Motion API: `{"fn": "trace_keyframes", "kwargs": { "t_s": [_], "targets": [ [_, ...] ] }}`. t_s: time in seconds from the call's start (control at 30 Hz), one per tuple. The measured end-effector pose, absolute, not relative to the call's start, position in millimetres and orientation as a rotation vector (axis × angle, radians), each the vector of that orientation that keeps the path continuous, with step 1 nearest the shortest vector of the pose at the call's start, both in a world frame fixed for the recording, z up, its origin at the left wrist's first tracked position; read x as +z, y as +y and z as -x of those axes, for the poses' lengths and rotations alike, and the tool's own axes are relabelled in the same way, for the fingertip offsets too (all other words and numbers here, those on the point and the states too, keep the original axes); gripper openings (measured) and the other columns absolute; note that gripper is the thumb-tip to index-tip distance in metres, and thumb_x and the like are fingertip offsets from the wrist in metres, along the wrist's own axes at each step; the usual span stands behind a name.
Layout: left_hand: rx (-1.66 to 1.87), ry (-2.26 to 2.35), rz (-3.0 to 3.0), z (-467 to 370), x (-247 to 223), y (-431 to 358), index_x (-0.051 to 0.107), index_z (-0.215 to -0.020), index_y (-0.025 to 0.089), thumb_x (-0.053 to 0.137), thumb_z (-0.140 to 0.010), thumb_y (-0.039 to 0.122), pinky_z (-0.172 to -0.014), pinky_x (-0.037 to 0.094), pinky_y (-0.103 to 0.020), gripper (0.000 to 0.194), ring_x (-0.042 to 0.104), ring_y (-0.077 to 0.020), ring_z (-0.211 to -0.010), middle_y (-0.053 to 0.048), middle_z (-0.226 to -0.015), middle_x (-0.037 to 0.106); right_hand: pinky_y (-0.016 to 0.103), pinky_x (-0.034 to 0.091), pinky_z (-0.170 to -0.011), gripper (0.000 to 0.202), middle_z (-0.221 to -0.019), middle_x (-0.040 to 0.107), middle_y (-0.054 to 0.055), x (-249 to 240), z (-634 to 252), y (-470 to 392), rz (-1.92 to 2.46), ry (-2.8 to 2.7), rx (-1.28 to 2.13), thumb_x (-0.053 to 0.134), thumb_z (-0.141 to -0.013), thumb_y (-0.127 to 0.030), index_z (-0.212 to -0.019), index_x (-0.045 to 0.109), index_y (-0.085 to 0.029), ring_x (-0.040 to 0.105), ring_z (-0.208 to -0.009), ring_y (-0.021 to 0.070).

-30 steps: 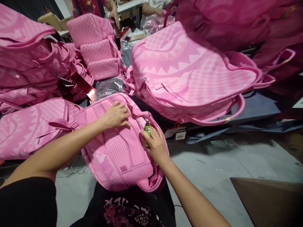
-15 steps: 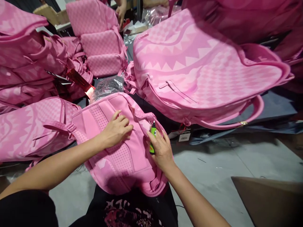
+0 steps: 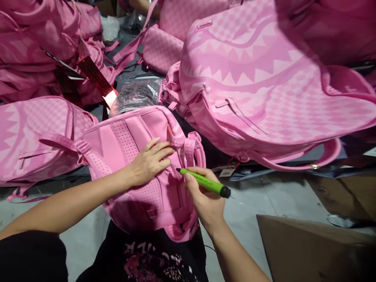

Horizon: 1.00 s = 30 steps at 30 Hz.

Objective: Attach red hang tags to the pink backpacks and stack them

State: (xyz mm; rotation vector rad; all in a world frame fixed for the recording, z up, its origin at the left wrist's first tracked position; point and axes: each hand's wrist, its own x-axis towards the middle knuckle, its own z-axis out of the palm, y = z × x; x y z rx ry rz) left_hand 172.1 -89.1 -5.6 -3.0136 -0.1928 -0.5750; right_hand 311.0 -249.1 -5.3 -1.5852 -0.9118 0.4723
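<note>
A pink backpack (image 3: 152, 194) rests against my lap with its padded, perforated back panel facing up. My left hand (image 3: 151, 162) lies on that panel, fingers stretched out and pressing on the fabric. In my right hand (image 3: 207, 196) is a green marker pen (image 3: 204, 181), pinched between thumb and fingers. Its dark tip points left at the panel, close to my left fingertips; whether it touches the fabric I cannot tell. The black end of the pen sticks out to the right. A shoulder strap (image 3: 192, 150) loops beside the right hand.
A large pink backpack with a tooth pattern (image 3: 249, 78) lies to the right, a white tag (image 3: 227, 172) hanging from it. Another patterned backpack (image 3: 44, 137) is at left. Behind are stacked pink bags (image 3: 35, 51) and a plastic-wrapped bundle (image 3: 138, 95). Cardboard (image 3: 311, 246) stands on the floor at right.
The marker has turned from upright in my right hand to a writing-like grip, tip leftward over the panel. My left hand has shifted slightly right across the backpack. The view has swung a little.
</note>
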Motion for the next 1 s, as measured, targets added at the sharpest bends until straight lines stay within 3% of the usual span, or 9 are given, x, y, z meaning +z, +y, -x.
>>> {"fn": "trace_keyframes", "kwargs": {
  "t_s": [0.27, 1.0],
  "targets": [
    [-0.668, -0.187, 2.999, -170.8, -8.5, -89.0, 0.068, -0.090, 0.018, 0.052, -0.095, 0.019, -0.114, 0.035, -0.047, 0.017, 0.049, -0.0243, -0.131, -0.005, -0.128, 0.066, 0.025, 0.050, -0.050, 0.022, -0.061, 0.064, -0.001, -17.6, -311.5, -215.8, 1.526, -0.838, 0.566, 0.068, -0.086, -0.038, -0.089, 0.067, -0.017, 0.060, -0.051, 0.0125],
    [-0.616, -0.207, 3.044, -172.9, -9.6, -88.0, 0.069, -0.092, 0.016, 0.053, -0.093, 0.016, -0.115, 0.036, -0.050, 0.016, 0.049, -0.0274, -0.131, -0.008, -0.128, 0.065, 0.025, 0.048, -0.052, 0.020, -0.065, 0.066, 0.000, -20.5, -322.1, -209.3, 1.664, -1.059, 0.422, 0.063, -0.090, -0.037, -0.084, 0.066, -0.018, 0.061, -0.053, 0.0126]
  ]
}}
